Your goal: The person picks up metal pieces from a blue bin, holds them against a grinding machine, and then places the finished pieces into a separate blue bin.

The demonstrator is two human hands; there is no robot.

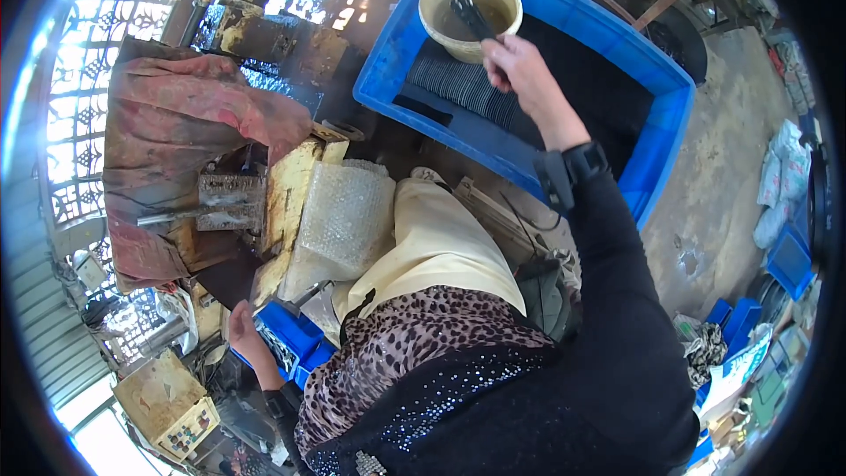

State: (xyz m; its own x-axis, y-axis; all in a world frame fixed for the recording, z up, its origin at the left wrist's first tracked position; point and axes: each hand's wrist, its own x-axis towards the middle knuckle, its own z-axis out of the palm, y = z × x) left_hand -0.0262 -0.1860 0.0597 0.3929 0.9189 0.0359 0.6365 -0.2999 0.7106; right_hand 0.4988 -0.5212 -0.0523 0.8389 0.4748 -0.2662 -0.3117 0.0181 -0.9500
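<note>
My right hand (520, 70) is stretched forward over a large blue bin (665, 137), closed on a dark slender bundle (471, 16) that looks like several thin strips. The bundle's far end dips into a round cream bucket (432, 4) with murky liquid, standing at the bin's far left corner. Rows of thin dark flat pieces (463, 88) lie stacked in the bin beside the bucket. At the lower left, my left hand (251, 348) rests along a small blue box (300, 330) with shiny metal pieces inside. Its fingers look loosely extended, with nothing visible in them.
On the left stands a greasy machine (233, 203) draped with a stained red cloth (167, 141). Bubble wrap (344, 220) covers its edge by my knees. A worn wooden box (167, 401) sits at the lower left. More blue bins (789, 260) and bags line the right side.
</note>
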